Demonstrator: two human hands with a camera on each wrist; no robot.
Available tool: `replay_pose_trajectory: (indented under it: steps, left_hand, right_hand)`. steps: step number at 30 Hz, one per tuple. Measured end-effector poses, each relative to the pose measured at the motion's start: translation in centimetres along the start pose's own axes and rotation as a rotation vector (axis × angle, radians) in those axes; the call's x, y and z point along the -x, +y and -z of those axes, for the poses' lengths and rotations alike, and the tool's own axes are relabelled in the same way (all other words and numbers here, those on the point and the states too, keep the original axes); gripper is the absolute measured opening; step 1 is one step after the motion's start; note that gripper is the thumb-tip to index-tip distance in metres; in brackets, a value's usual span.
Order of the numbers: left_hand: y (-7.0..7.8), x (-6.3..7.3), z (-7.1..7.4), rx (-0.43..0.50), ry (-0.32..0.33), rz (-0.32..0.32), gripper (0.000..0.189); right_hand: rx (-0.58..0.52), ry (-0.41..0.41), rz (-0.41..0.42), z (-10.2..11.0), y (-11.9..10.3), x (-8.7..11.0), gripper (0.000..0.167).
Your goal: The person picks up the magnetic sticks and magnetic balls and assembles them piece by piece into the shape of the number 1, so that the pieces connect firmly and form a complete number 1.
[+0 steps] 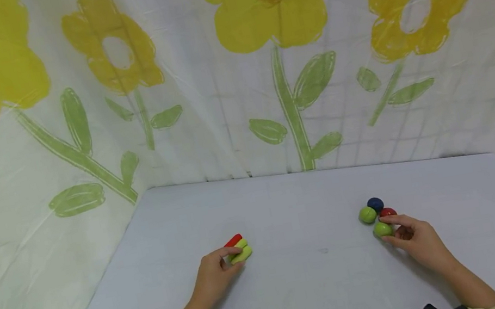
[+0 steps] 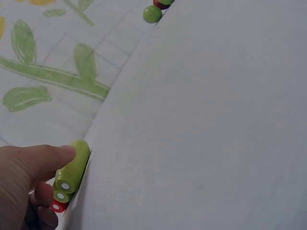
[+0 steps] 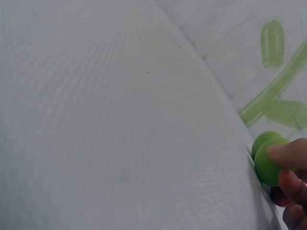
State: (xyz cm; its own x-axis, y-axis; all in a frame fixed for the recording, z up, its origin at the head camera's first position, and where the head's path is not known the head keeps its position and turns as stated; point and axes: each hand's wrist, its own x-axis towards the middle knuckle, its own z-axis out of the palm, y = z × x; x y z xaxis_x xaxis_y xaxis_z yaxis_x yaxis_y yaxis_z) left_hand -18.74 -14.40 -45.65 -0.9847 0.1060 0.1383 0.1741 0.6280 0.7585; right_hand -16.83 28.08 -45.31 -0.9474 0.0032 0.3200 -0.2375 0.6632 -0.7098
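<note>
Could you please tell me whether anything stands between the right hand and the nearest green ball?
Nothing visible does: the right hand pinches the nearest green ball, and the red ball lies beyond it, not between.

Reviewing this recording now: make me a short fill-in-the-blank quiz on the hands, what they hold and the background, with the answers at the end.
The left hand grips at a group of ____ cylinders, one red and the rest yellow-green.
The right hand pinches a ____ ball.
Of the four balls, the farthest ball from the person is dark ____.
The flowers on the backdrop have ____ petals.

Missing words: three; green; blue; yellow.
</note>
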Motion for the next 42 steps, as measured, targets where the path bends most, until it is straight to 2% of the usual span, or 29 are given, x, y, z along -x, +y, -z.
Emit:
replay_pose_trajectory:
  steps: [11,18,22,35,39,42]
  left_hand:
    - [0.4,0.3,-0.1,-0.091,-0.006,-0.025,0.022]
    - [0.8,0.5,-0.2,-0.262,-0.04,-0.08,0.025]
    - [1.0,0.6,-0.3,-0.309,-0.033,-0.11,0.026]
    - [1.2,0.7,-0.3,-0.297,-0.02,-0.122,0.025]
    - [1.1,0.7,-0.4,-0.236,-0.034,-0.101,0.027]
    - [1.2,0.6,-0.4,-0.151,-0.045,-0.091,0.028]
  right_hand:
    - [0.011,0.006,0.015,0.0,-0.2,0.1,0.035]
    - [-0.006,-0.025,0.012,0.1,-0.1,0.1,0.034]
    - [0.005,-0.029,-0.001,0.0,-0.1,0.1,0.034]
    - [0.059,-0.047,-0.025,0.0,0.0,0.2,0.037]
    - [0.068,-0.044,-0.038,0.0,-0.2,0.2,0.037]
    - [0.071,-0.046,-0.05,0.0,-0.4,0.2,0.036]
